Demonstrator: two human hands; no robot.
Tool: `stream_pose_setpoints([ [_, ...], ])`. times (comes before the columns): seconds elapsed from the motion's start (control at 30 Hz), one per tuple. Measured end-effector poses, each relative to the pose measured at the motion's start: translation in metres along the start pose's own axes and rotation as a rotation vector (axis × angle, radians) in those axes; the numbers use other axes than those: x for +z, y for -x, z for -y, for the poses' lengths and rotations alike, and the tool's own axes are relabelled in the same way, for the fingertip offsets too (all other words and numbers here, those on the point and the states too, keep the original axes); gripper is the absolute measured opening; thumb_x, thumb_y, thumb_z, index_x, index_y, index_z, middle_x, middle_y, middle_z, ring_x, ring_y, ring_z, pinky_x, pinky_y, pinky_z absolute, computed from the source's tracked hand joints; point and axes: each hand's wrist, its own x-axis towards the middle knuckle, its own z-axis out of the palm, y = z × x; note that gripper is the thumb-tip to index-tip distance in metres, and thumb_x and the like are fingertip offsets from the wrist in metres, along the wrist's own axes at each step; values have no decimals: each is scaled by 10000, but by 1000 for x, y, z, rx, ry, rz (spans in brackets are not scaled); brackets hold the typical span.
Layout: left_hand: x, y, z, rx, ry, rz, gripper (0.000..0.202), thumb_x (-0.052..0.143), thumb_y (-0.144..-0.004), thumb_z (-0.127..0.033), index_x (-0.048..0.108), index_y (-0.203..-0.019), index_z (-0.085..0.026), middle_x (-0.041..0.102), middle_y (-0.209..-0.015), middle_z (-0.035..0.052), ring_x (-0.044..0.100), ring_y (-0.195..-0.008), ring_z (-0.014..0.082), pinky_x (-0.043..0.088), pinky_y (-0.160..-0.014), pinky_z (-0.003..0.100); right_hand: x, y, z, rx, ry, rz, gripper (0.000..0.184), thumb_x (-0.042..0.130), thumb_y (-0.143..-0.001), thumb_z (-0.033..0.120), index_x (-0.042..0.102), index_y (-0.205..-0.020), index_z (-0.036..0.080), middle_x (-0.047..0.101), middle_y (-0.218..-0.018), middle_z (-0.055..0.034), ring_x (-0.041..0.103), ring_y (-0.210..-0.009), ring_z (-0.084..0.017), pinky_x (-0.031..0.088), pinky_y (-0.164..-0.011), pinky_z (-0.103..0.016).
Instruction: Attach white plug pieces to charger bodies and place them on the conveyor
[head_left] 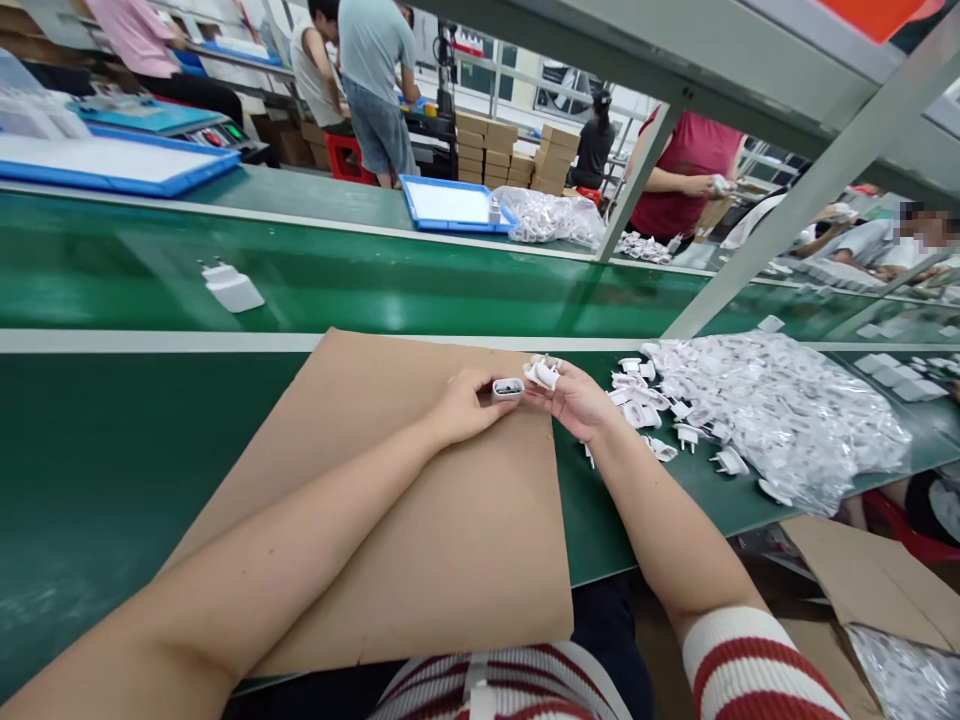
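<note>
Between the fingers and thumb of my left hand (466,408) is a white charger housing (508,391), its open end facing me with dark parts visible inside. Close by on the right, my right hand (574,398) pinches a white plug cover (541,374) with metal pins. The two pieces are a small gap apart. Both hands are over the far right corner of a brown cardboard sheet (450,540). Loose white plug covers (637,412) lie on the green table just right of my right hand.
A clear plastic bag of white plug covers (787,410) spreads at the right. Beyond a pale rail runs a green conveyor belt (360,285) carrying a white charger (231,287). A blue-rimmed tray (450,225) stands farther back. A slanted metal post (795,190) rises at right. Several people work beyond.
</note>
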Motion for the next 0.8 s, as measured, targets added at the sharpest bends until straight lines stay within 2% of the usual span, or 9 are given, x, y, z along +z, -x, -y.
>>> stream_pose_setpoints([
  [0.1,-3,2,-3,36,23,65,355,739,-835,-491,773,-1078,-235,777,-1064,55,673,-1022,280,523,-942,412,2,1,-2,-140,75,-50,476,978,-547,465,755,-890,222,803,-953,-43,747,-978,-237,603,-956,-405],
  [0.17,-5,3,-4,74,46,95,401,753,-815,-512,776,-1109,-239,772,-1104,62,665,-1053,284,512,-954,412,4,1,-3,-223,132,-96,470,980,-521,455,774,-865,212,808,-951,-54,749,-976,-256,592,-954,-418],
  [0.27,-5,3,-3,83,65,91,434,779,-788,-510,775,-1118,-227,758,-1122,76,647,-1077,287,507,-940,399,9,2,-6,-287,203,-128,440,955,-549,437,798,-888,205,807,-956,-61,752,-956,-269,590,-936,-436],
  [0.43,-3,1,1,78,74,94,395,783,-784,-557,785,-964,-206,717,-885,55,618,-888,241,481,-793,341,19,8,-13,-314,384,-126,339,889,-613,386,810,-883,196,805,-931,-64,752,-962,-274,605,-923,-432],
  [0.63,-2,0,3,114,98,80,367,792,-783,-548,774,-882,-195,699,-822,43,611,-882,239,475,-815,339,21,9,-23,-355,533,-135,247,781,-703,332,814,-911,204,815,-979,-64,754,-987,-279,602,-922,-426],
  [0.8,-2,-1,3,126,123,68,353,813,-767,-527,776,-848,-186,671,-762,31,594,-797,209,456,-744,302,13,5,-26,-573,834,-122,184,709,-770,283,811,-922,265,820,-979,-31,743,-1001,-270,536,-1039,-474],
])
